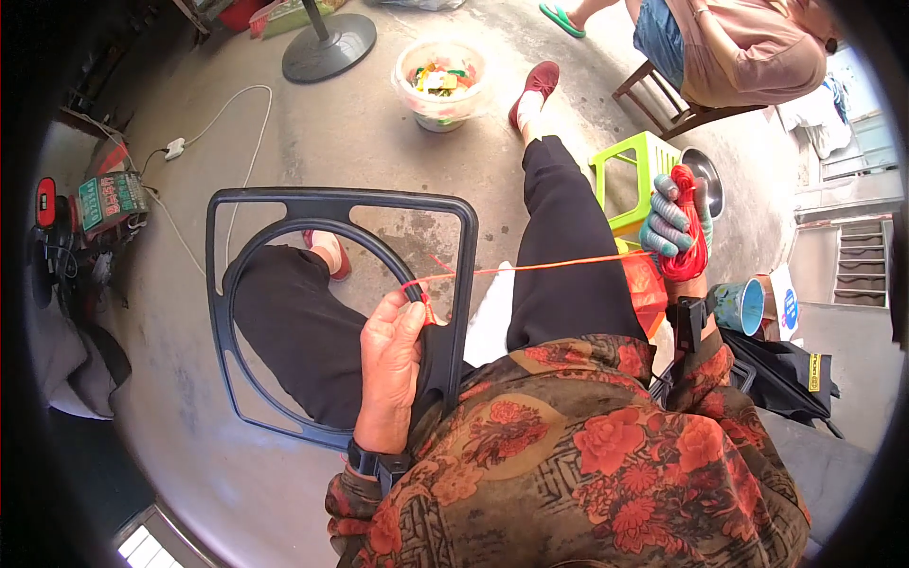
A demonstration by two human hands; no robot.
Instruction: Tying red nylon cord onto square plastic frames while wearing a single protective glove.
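Note:
A black frame [464, 284], square outside with a round ring inside, stands tilted over my left thigh. My left hand [388, 369] is bare and closed on the ring's right side, its thumb pressing where the orange-red cord [559, 261] loops round the ring. A short loose end of cord sticks up there. From that spot the cord runs taut to the right, across my right thigh. Raised at the right, my right hand [669, 222], in a grey-green ribbed glove, is wrapped round a red cord bundle [696, 251].
A lime-green stool [630, 151] and a metal bowl [705, 185] are beyond my right hand. Ahead stands a lined waste bucket [440, 90]. Another person [748, 57] sits on a wooden stool at far right. A white cable [251, 161] lies on the left floor; a blue bucket [739, 305] is rightward.

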